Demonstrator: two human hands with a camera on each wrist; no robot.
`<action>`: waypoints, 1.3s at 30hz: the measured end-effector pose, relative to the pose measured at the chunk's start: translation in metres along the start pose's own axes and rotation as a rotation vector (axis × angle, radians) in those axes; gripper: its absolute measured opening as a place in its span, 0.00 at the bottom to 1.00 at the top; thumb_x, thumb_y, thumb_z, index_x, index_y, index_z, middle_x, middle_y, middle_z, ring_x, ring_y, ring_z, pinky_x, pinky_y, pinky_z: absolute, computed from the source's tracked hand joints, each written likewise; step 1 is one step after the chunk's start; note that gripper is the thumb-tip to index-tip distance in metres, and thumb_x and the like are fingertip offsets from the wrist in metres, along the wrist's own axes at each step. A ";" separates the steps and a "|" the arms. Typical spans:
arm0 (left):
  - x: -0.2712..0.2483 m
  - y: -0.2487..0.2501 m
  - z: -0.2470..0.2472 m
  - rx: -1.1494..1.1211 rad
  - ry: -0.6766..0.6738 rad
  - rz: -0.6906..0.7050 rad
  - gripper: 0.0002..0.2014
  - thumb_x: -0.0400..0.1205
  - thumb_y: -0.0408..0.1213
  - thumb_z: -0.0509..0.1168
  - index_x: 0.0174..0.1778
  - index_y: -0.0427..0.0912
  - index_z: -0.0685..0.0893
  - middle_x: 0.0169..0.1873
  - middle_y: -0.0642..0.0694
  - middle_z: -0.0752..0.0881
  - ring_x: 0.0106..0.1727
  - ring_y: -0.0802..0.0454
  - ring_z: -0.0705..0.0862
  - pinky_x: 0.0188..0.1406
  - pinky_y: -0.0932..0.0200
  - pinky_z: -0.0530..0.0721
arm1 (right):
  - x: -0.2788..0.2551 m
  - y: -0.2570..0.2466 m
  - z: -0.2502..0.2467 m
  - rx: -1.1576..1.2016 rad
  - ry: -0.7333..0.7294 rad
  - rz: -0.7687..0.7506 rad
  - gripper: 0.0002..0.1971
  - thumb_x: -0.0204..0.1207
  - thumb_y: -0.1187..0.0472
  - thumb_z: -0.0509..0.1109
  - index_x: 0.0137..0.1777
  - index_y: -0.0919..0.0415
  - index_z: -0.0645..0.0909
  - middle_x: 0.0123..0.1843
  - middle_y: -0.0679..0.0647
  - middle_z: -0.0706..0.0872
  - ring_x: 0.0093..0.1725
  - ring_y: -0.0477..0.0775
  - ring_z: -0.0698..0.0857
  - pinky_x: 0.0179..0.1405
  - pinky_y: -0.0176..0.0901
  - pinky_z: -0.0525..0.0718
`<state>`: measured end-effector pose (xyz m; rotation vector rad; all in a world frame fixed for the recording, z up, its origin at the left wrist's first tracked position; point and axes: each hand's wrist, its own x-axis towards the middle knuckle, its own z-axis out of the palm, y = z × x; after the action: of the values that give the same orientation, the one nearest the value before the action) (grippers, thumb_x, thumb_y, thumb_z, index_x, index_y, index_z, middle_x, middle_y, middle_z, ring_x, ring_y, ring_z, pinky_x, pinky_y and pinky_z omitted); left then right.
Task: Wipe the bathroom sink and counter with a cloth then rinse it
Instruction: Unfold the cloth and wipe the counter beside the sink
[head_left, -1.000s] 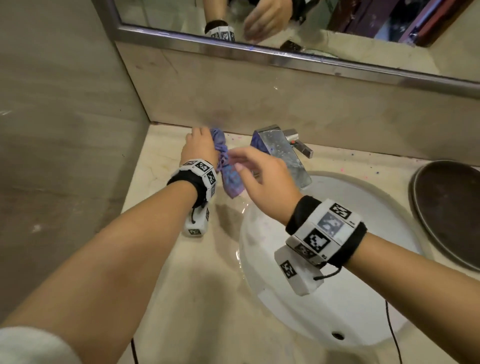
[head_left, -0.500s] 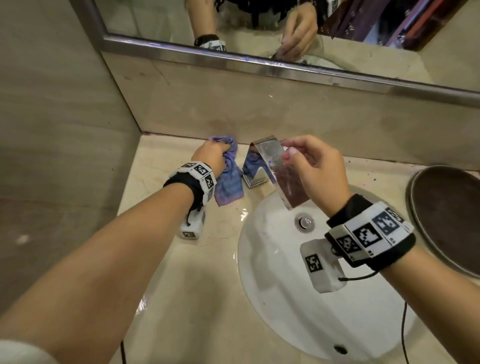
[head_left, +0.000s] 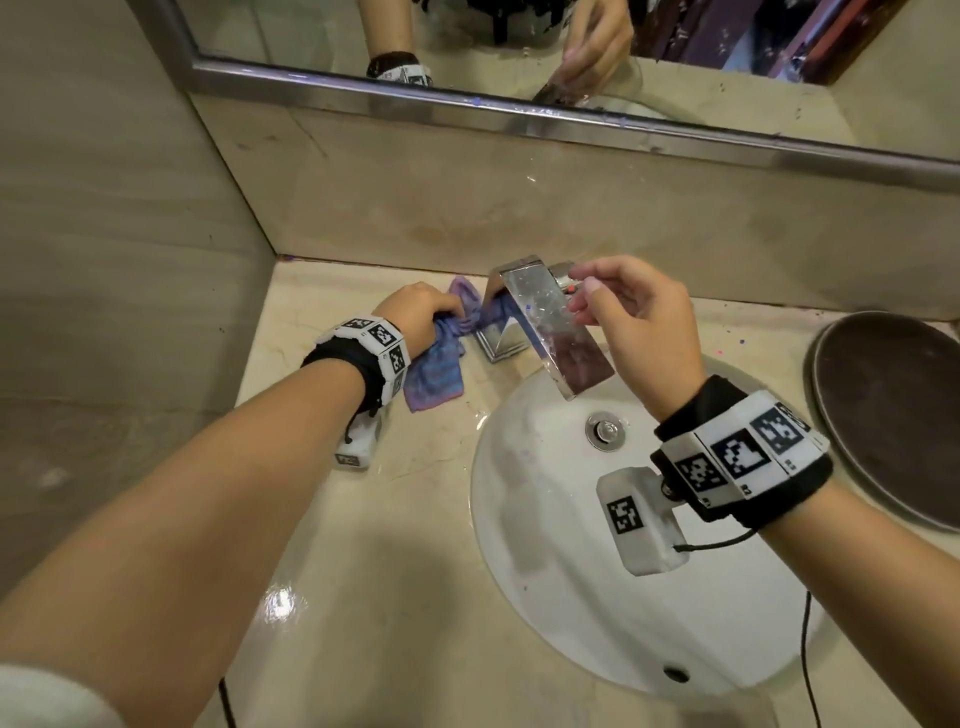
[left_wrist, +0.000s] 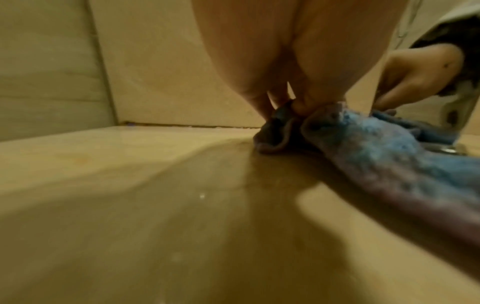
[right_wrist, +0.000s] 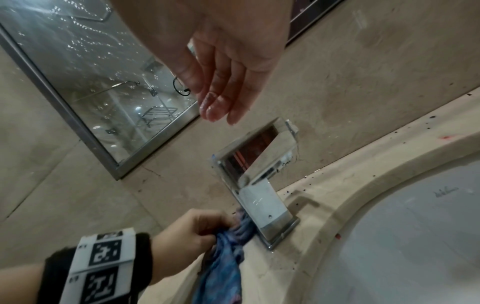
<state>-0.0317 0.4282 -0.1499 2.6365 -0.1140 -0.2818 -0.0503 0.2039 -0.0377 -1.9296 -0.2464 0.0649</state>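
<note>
My left hand (head_left: 415, 317) has its grip curled tight on the blue cloth (head_left: 436, 374). The cloth lies on the table (head_left: 363, 597), at 9 o'clock from the tap (head_left: 550, 332) and touching its base. My right hand (head_left: 634, 322) hangs over the tap, fingers loose and apart, holding nothing. The white sink (head_left: 545, 545) is at 6 o'clock from the tap.

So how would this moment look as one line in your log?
step: wiping faucet base | left hand: grips cloth on counter | right hand: open above faucet | sink: no water running
</note>
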 end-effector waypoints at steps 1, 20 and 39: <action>-0.008 -0.005 0.001 -0.012 0.013 -0.020 0.14 0.73 0.23 0.62 0.48 0.40 0.88 0.45 0.35 0.88 0.47 0.37 0.84 0.50 0.48 0.82 | 0.000 -0.001 0.002 0.011 -0.002 -0.004 0.09 0.78 0.70 0.61 0.49 0.63 0.83 0.34 0.52 0.84 0.37 0.49 0.84 0.45 0.42 0.85; -0.036 0.006 0.015 -0.001 0.006 -0.047 0.17 0.78 0.31 0.62 0.63 0.41 0.83 0.59 0.36 0.86 0.60 0.37 0.82 0.64 0.51 0.78 | -0.029 -0.010 0.027 0.064 0.005 -0.004 0.09 0.79 0.72 0.60 0.48 0.63 0.81 0.33 0.52 0.82 0.31 0.40 0.81 0.35 0.30 0.81; -0.106 0.122 0.105 0.184 -0.224 -0.058 0.14 0.77 0.30 0.61 0.53 0.44 0.87 0.55 0.42 0.85 0.59 0.41 0.83 0.54 0.58 0.80 | -0.090 0.016 -0.063 0.179 -0.085 0.009 0.10 0.80 0.73 0.58 0.49 0.64 0.81 0.31 0.53 0.80 0.30 0.40 0.80 0.33 0.28 0.80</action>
<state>-0.1617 0.2865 -0.1634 2.7847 -0.1433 -0.6136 -0.1255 0.1227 -0.0363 -1.7516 -0.2793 0.1698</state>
